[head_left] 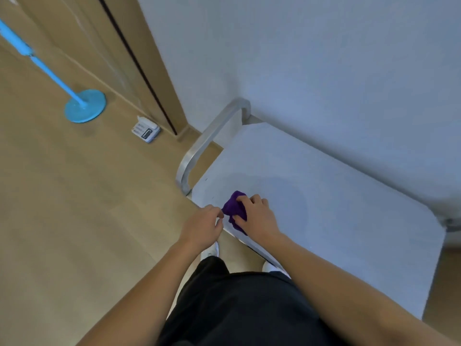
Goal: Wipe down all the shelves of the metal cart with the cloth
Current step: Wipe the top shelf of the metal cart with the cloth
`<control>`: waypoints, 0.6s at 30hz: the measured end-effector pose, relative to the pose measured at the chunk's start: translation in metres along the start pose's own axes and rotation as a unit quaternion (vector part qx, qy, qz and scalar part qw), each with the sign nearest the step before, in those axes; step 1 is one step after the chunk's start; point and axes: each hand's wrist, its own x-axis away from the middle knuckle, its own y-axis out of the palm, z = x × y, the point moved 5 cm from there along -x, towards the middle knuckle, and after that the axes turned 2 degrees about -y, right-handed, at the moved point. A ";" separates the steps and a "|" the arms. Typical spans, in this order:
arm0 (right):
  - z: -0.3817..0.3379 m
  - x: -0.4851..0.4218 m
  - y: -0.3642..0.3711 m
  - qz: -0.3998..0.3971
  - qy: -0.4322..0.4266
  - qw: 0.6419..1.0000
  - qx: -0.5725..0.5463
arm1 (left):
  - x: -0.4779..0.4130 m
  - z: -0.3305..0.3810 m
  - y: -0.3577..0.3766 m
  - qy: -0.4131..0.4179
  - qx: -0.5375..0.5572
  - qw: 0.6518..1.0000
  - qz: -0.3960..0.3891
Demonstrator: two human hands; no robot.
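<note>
No text legible; markings on the white device (146,130) too blurred.

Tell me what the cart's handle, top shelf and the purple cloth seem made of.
The handle looks metal: brushed silver, soft highlights. The top shelf is matte pale grey, probably metal, not certain. The cloth is soft fabric, bunched under the right hand.

Blue mop (82,106), small white device (146,131) on wooden floor (74,221)
</note>
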 end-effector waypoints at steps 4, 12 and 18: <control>-0.013 -0.027 0.016 0.025 0.056 0.998 0.027 | -0.037 -0.023 0.000 0.058 -0.034 0.997 -0.032; -0.001 -0.007 0.049 0.026 0.170 0.985 0.015 | -0.075 -0.057 0.003 0.083 -0.144 0.982 -0.094; -0.043 -0.002 0.078 -0.027 0.193 0.979 0.057 | -0.069 -0.077 0.008 0.128 -0.160 0.969 -0.139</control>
